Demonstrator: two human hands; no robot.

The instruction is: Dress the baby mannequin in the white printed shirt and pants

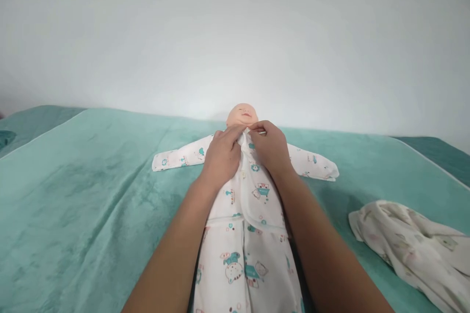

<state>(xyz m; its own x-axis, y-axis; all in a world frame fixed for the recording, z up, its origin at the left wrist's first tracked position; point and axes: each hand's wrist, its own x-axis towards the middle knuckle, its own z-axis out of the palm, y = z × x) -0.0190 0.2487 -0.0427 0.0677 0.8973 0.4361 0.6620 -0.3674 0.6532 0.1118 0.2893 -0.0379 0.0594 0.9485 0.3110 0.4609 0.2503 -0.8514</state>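
Observation:
A baby doll (242,113) lies on its back, head toward the wall. It wears a white printed baby jacket (262,190) with long sleeves spread to both sides, and matching printed pants (235,269) below. At the collar, my left hand (223,154) pinches the jacket's front edge from the left. Just across from it, my right hand (270,144) grips the other side of the neckline, fingers bent. Both sets of fingertips meet close under the doll's chin, and what lies between them is hidden. A small button shows lower on the jacket's front.
A teal plush blanket (110,195) covers the surface beneath the doll. Crumpled printed cloth (411,249) lies at the right. Behind stands a white wall (235,54) with a dark band along its top.

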